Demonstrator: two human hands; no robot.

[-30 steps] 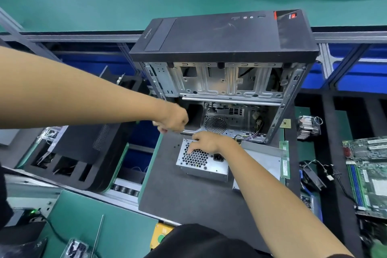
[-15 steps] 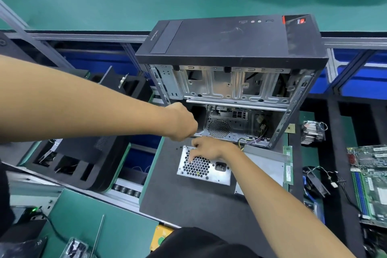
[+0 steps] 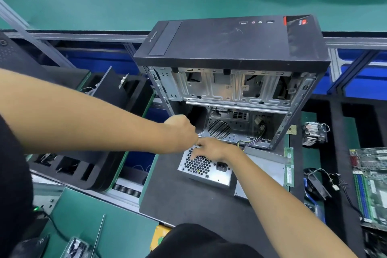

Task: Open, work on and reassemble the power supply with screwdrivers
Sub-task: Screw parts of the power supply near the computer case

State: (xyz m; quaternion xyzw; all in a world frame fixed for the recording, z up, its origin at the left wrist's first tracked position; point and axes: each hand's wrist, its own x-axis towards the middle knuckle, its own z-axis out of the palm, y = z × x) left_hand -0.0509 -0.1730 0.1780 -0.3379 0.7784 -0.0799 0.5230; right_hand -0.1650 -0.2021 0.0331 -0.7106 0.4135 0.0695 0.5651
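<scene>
The silver power supply (image 3: 206, 172), with a honeycomb grille and a black mains socket, lies on a black mat (image 3: 188, 203) in front of the open computer case (image 3: 230, 52). My right hand (image 3: 215, 150) rests on its top far edge, fingers stretched out to the left over the grille. My left hand (image 3: 182, 132) hovers as a curled fist just above the unit's far-left corner, close to my right fingertips. No tool shows in the fist; its inside is hidden from view. No screwdriver is plainly visible.
A grey metal panel (image 3: 266, 167) lies right of the power supply, with memory sticks (image 3: 289, 166) beside it. A heatsink fan (image 3: 315, 134), loose cables (image 3: 326, 182) and a motherboard (image 3: 372, 184) are at the right. Black foam trays (image 3: 88, 165) stand at the left.
My left fist has moved right and closer to the right fingertips over the power supply's corner. My right hand stays on the unit.
</scene>
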